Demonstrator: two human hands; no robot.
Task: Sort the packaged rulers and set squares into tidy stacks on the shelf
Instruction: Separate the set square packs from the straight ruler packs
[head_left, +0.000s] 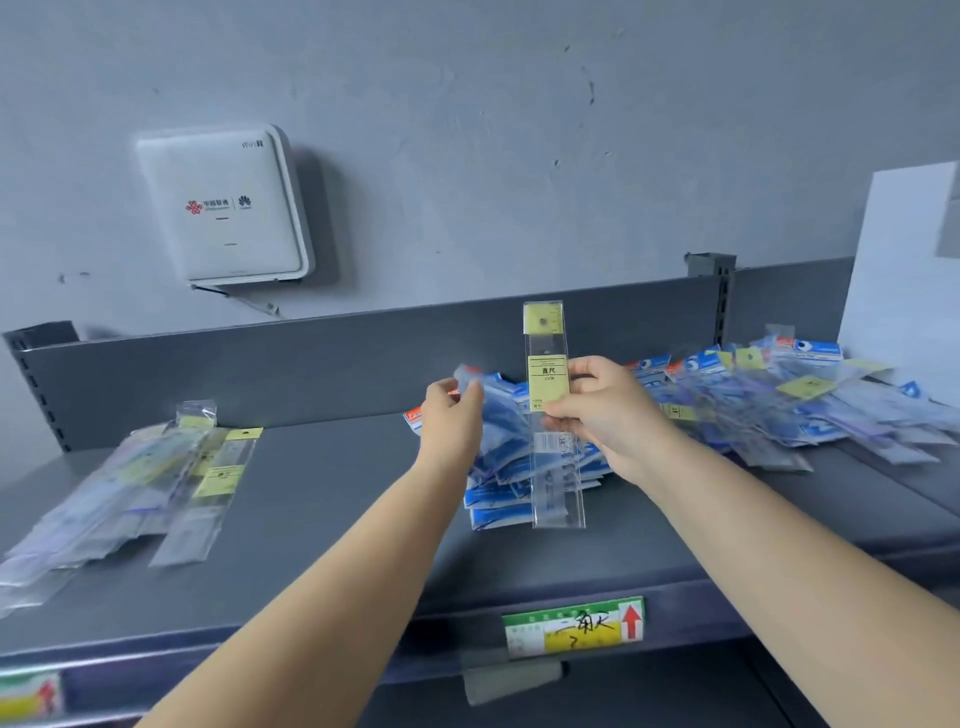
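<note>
Ruler (553, 415) in clear sleeve, yellow label reading 直尺, pinched upright by right hand (602, 410); left hand (452, 415) at nine o'clock grips blue packets (498, 447). Shelf tag (574, 626) handwritten 三角尺.

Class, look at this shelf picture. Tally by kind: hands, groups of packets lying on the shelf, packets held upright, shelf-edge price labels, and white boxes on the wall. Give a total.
Hands: 2, left hand and right hand
Packet groups on the shelf: 3, left pile, blue stack, right heap
Upright held ruler packet: 1
Price labels: 2, and
White wall box: 1
Total: 9
</note>
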